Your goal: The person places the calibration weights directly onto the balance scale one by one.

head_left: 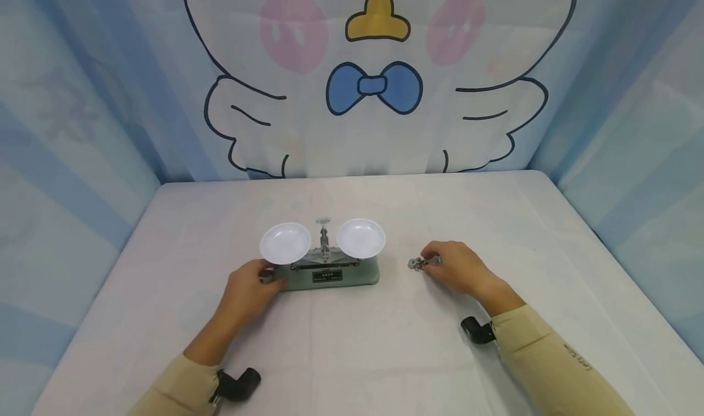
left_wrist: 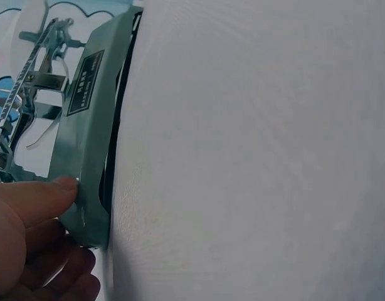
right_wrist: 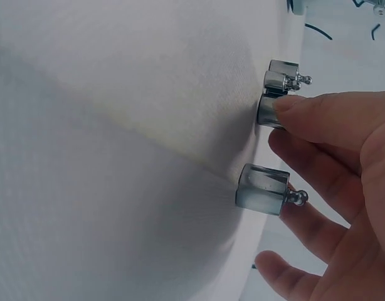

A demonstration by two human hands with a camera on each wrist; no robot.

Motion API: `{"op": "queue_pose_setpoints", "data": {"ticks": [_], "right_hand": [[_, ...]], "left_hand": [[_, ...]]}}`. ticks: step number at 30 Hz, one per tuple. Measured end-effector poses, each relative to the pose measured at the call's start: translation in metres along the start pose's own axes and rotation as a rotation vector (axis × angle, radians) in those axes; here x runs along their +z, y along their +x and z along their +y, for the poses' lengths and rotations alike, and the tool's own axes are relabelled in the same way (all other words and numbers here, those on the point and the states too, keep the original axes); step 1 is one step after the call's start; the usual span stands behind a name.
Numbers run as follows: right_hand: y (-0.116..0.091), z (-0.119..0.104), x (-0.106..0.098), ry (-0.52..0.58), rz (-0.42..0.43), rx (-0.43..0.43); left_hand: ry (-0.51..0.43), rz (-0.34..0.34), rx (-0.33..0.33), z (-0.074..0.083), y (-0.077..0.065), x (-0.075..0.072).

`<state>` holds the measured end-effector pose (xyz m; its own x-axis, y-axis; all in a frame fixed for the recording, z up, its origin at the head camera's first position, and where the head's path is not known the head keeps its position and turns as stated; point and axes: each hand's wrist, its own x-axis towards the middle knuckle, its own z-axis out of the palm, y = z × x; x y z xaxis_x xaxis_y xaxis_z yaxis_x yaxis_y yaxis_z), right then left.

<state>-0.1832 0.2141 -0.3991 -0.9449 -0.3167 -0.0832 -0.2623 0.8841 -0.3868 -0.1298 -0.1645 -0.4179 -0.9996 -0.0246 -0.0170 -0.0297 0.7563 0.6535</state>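
A green balance scale (head_left: 360, 274) with two white pans stands on the table, a metal post between the pans. My left hand (head_left: 247, 291) grips the left end of its base; in the left wrist view the thumb lies on the front face and the other fingers are at the end. To the right of the scale, my right hand (head_left: 459, 269) is at a small group of shiny metal weights (head_left: 416, 263). Its thumb and forefinger pinch one weight (right_wrist: 266, 111) in the right wrist view. Two smaller weights stand just beyond it, and a larger knobbed weight (right_wrist: 261, 188) stands nearer the other fingers.
A white cloth covers the table (head_left: 352, 349). Behind it hangs a curtain (head_left: 374, 141) with a cartoon figure and a blue bow tie, and pale blue curtains (head_left: 71, 178) close off both sides.
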Motion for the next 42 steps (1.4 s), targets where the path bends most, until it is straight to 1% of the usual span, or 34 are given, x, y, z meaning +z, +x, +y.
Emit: {"op": "queue_pose_setpoints", "data": {"ticks": [9,15,19,23,27,32,39,42], "right_hand": [[0.002,0.005,0.003,-0.017,0.007,-0.033],[0.0,0.007,0.003,-0.041,0.016,-0.031],[-0.002,0.006,-0.002,-0.037,0.025,-0.024],[-0.005,0.002,-0.012,-0.044,0.05,-0.045],[-0.005,-0.01,-0.025,-0.027,0.08,-0.067],[0.0,-0.034,-0.039,0.026,0.128,-0.106],[0.013,-0.068,-0.045,0.089,0.23,-0.257],[0.02,-0.078,-0.045,0.11,0.236,-0.294]], "left_hand": [[-0.005,0.017,-0.046,0.004,-0.003,0.004],[-0.006,0.02,-0.053,0.006,-0.004,0.005],[-0.006,0.021,-0.055,0.008,-0.005,0.005],[-0.002,0.022,-0.057,0.007,-0.005,0.005],[0.0,0.023,-0.058,0.005,-0.004,0.004],[-0.001,0.023,-0.054,0.003,-0.003,0.004],[0.001,0.023,-0.06,0.003,-0.003,0.005],[-0.005,0.022,-0.058,0.003,-0.003,0.004]]}}
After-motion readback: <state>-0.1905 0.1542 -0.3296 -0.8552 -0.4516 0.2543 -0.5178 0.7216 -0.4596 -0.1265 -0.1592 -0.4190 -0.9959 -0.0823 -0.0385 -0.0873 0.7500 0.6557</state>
